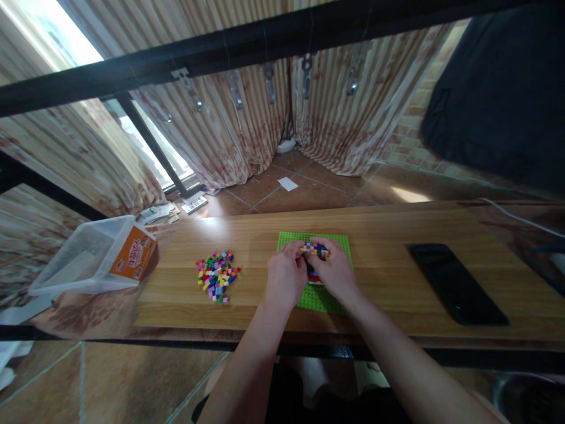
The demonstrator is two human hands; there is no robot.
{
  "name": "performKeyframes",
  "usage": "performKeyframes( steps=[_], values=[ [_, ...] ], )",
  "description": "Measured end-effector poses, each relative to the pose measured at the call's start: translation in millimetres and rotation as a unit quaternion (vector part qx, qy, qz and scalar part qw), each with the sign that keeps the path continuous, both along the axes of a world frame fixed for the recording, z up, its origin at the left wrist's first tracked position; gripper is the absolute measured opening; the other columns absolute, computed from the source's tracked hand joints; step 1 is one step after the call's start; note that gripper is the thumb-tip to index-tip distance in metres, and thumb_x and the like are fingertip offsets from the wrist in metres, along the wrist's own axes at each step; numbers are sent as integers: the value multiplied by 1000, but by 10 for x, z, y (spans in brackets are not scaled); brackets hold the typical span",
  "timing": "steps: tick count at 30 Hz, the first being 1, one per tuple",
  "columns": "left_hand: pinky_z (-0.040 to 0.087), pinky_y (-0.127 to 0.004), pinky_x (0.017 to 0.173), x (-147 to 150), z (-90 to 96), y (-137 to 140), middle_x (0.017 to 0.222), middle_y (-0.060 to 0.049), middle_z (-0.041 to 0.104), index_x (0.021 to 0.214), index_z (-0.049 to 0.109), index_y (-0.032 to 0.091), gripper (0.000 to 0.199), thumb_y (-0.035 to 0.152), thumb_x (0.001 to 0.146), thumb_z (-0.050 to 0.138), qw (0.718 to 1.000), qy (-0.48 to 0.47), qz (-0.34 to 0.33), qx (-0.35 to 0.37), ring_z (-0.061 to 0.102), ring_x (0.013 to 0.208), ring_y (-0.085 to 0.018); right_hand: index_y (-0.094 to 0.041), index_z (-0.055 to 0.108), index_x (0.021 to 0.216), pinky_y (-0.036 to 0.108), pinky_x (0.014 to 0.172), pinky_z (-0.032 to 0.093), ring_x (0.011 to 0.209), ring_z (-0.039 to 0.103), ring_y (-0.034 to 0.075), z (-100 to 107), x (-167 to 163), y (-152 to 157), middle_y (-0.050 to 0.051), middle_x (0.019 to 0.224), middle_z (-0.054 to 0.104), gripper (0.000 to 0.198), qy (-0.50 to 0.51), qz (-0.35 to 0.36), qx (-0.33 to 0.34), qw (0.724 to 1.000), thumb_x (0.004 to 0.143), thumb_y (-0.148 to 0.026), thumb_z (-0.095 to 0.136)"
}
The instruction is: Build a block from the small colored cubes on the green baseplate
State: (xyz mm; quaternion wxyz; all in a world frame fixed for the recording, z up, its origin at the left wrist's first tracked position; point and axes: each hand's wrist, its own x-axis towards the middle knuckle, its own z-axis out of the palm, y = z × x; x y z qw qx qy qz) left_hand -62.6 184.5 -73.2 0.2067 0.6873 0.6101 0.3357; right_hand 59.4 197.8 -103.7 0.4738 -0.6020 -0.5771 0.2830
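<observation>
A green studded baseplate [324, 301] lies on the wooden board, and a small structure of multicoloured toy bricks [316, 249] stands on it. My left hand [286, 272] is closed at the structure's left side, its fingertips against the bricks. From the right, my right hand [334, 270] curls round the same structure, thumb and fingers pressed to it. Both hands partly hide the bricks, so its full shape cannot be made out. To the left lies a loose pile of small coloured bricks [217, 274].
A clear plastic bin [88, 285] with an orange label stands at the left. A black phone [459, 284] rests on the wooden board [384, 235] at the right. A dark metal bar with hanging clips [270, 82] crosses above, before striped curtains [247, 135].
</observation>
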Motion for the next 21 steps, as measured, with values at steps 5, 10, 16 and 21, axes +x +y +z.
performKeyframes(
  steps=[5, 10, 16, 21],
  values=[
    [55, -29, 79, 5, 12, 3, 90, -5, 73, 105, 68, 20, 32, 4, 80, 55, 1000, -4, 8, -11, 69, 82, -17, -21, 71, 101, 45, 96, 46, 100, 62, 25, -17, -2, 16, 8, 105, 68, 32, 20, -6, -4, 1000, 70, -29, 64],
    [56, -28, 77, -36, 11, 19, 88, -5, 73, 103, 68, 17, 31, 3, 79, 57, 997, -69, -1, -22, 69, 79, -16, -20, 68, 110, 46, 101, 44, 108, 62, 26, -46, 64, -5, 10, 115, 68, 41, 58, 28, -15, 998, 75, -41, 66],
    [56, -28, 79, -274, 49, 64, 92, -4, 74, 104, 67, 18, 34, 0, 78, 52, 995, -90, 41, -2, 70, 80, -14, -21, 61, 125, 47, 104, 43, 120, 58, 27, -52, 320, 13, 12, 129, 64, 56, 111, 55, -44, 991, 76, -47, 69],
    [55, -28, 77, -449, 59, 97, 93, -5, 76, 102, 70, 17, 31, 4, 80, 53, 994, -39, 99, -7, 70, 81, -16, -25, 62, 126, 47, 104, 44, 116, 62, 26, 26, 453, 0, 8, 129, 66, 55, 44, 153, -48, 986, 72, -31, 71]
  ],
)
